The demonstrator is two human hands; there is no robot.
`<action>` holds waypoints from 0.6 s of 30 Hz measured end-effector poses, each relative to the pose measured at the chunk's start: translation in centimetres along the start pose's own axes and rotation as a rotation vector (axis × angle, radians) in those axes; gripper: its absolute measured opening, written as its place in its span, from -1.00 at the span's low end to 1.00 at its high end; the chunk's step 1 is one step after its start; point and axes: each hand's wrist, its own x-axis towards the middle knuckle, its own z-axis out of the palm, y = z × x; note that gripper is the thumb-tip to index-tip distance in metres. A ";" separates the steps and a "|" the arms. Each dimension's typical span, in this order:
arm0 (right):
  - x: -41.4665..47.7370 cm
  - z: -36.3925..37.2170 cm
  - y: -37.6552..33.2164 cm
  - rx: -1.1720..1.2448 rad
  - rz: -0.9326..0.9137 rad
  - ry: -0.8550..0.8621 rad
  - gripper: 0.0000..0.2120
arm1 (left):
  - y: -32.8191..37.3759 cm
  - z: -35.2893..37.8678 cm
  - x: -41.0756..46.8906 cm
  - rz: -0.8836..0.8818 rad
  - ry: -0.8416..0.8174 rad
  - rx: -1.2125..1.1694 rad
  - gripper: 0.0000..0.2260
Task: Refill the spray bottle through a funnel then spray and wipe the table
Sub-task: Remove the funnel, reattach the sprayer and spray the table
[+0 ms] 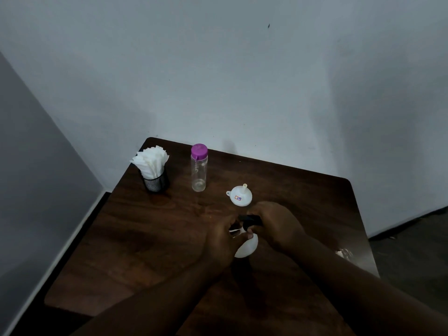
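Note:
A small white spray bottle (246,247) with a black spray head (251,219) is held over the dark wooden table (150,238). My left hand (221,241) wraps around the bottle's white body. My right hand (276,224) grips the black spray head from the right. A white funnel (238,195) lies upside down, spout up, just beyond my hands. Farther back stands a clear water bottle (199,172) with a purple cap, closed.
A black mesh cup (156,183) full of white paper napkins stands at the table's back left. The table sits in a corner against grey walls. A crumpled white scrap (343,253) lies near the right edge.

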 end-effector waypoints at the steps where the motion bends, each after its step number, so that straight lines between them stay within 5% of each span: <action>1: 0.0 0.1 0.0 -0.003 0.001 -0.004 -0.84 | -0.2 0.2 0.0 -0.005 0.008 0.015 -0.68; 11: 0.6 1.3 0.1 -0.118 0.045 -0.036 -0.71 | -0.9 1.7 -0.1 0.092 0.133 0.174 -0.62; 14: 0.9 1.3 0.1 -0.128 0.046 -0.050 -0.67 | -0.8 0.4 -0.3 0.202 0.030 0.294 -0.71; 16: 0.8 1.1 0.2 -0.090 0.029 -0.049 -0.68 | 0.0 0.5 -0.4 0.336 0.087 0.319 -0.80; 18: 0.7 0.7 0.5 -0.051 -0.010 -0.047 -0.71 | 0.4 0.5 -0.7 0.289 0.181 0.208 -0.73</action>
